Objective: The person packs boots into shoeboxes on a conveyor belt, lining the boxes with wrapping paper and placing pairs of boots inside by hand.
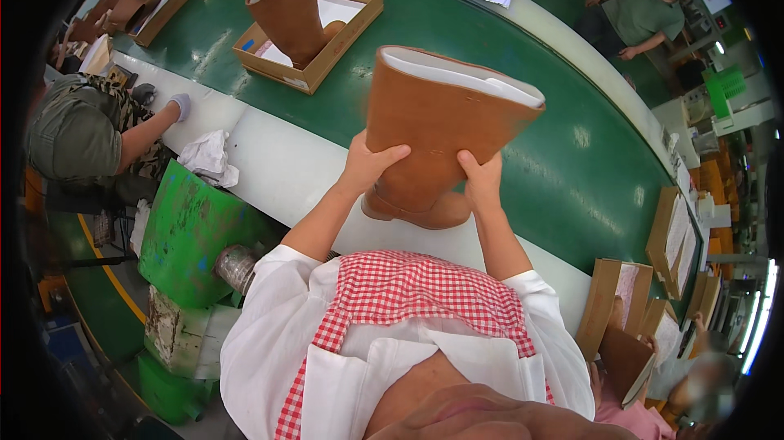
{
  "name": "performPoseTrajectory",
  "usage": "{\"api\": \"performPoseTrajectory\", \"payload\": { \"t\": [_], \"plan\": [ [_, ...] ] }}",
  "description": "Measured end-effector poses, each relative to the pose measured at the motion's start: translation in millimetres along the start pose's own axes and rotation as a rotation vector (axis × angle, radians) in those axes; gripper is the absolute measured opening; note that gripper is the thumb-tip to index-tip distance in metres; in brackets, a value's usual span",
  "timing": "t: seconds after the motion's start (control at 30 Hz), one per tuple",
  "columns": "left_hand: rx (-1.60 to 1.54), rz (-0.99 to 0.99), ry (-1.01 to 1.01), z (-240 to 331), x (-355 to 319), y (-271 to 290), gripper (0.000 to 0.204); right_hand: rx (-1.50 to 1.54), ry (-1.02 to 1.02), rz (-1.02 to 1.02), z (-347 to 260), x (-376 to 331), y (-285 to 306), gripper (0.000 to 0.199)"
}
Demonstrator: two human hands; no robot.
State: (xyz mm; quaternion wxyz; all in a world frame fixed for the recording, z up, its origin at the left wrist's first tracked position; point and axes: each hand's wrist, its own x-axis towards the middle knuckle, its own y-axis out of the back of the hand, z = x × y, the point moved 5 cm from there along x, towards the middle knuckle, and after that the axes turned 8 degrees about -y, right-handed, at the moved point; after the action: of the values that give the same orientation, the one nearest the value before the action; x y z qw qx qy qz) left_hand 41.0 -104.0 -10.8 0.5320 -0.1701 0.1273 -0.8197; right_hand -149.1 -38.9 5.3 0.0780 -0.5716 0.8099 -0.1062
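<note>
A tall brown leather boot (445, 117) with a pale lining stands in front of me, its foot pointing right near the white table edge. My left hand (369, 164) grips the left side of the shaft, thumb lying across the leather. On the opposite side my right hand (480, 177) holds the same shaft, its thumb also on the front. Fingers of both hands are hidden behind the boot. Beyond it, a second brown boot (292, 11) stands in an open cardboard box (351, 31) with white paper inside.
The green conveyor belt (563, 187) curves past a white ledge (273, 166). A crumpled white cloth (211, 156) and a green machine (192, 236) are at left. A co-worker's gloved hand (180, 107) rests farther left. Open boxes (612, 297) stand at right.
</note>
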Motion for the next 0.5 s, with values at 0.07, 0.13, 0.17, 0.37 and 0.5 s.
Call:
{"api": "performPoseTrajectory", "payload": {
  "t": [0.07, 0.13, 0.17, 0.37, 0.5],
  "plan": [
    [0.042, -0.004, 0.0, 3, 3, -7, 0.047, 0.16, 0.032, 0.034, -10, 0, 10, 0.078],
    [0.081, -0.08, 0.011, 3, 7, -13, 0.044, 0.17, 0.036, 0.014, -26, 1, 18, 0.079],
    [0.082, -0.076, 0.01, 1, 9, -13, 0.044, 0.181, 0.041, 0.001, -33, 1, 19, 0.081],
    [0.071, -0.04, -0.058, -13, 28, -14, 0.042, 0.089, 0.026, 0.01, -16, 10, 29, 0.063],
    [-0.379, -0.052, -0.023, -41, 87, 28, 0.047, 0.093, 0.058, 0.195, -3, 10, 35, 0.042]
  ]
}}
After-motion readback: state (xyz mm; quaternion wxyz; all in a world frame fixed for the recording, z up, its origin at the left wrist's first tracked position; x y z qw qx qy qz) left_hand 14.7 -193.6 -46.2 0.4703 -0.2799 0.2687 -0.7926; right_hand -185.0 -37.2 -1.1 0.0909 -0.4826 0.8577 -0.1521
